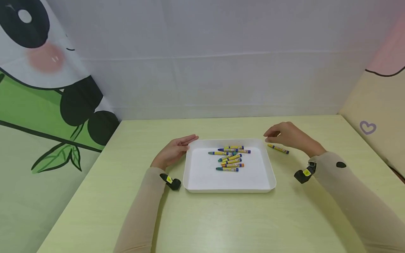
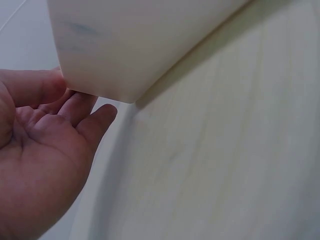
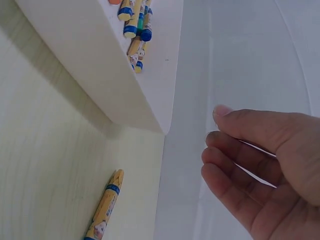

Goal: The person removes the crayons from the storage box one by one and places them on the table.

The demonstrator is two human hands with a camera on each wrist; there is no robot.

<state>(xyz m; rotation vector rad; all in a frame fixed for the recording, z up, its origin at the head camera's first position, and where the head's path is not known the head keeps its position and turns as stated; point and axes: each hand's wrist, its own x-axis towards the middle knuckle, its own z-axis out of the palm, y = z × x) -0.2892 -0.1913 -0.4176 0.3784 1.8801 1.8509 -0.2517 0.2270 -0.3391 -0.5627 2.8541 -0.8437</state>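
A white tray (image 1: pixel 202 181) holds several crayons (image 1: pixel 227 169) with yellow-and-blue wrappers, lying loosely grouped toward its middle and far side. My left hand (image 1: pixel 174 151) is at the tray's far left corner. Its thumb touches the rim in the left wrist view, while the other fingers reach past the corner, fairly straight. To the right of the tray, my right hand (image 1: pixel 289 136) hovers with loosely bent fingers and nothing between them. Just below it, a single yellow crayon (image 1: pixel 278 149) lies on the table, also seen in the right wrist view as a crayon (image 3: pixel 104 212) with a blue band.
The pale wooden table (image 1: pixel 221 221) runs back to a white cloth wall (image 1: pixel 221 84). A printed cartoon panel (image 1: pixel 69 105) stands along the left, and a cream panel (image 1: pixel 379 105) with a purple heart borders the right side.
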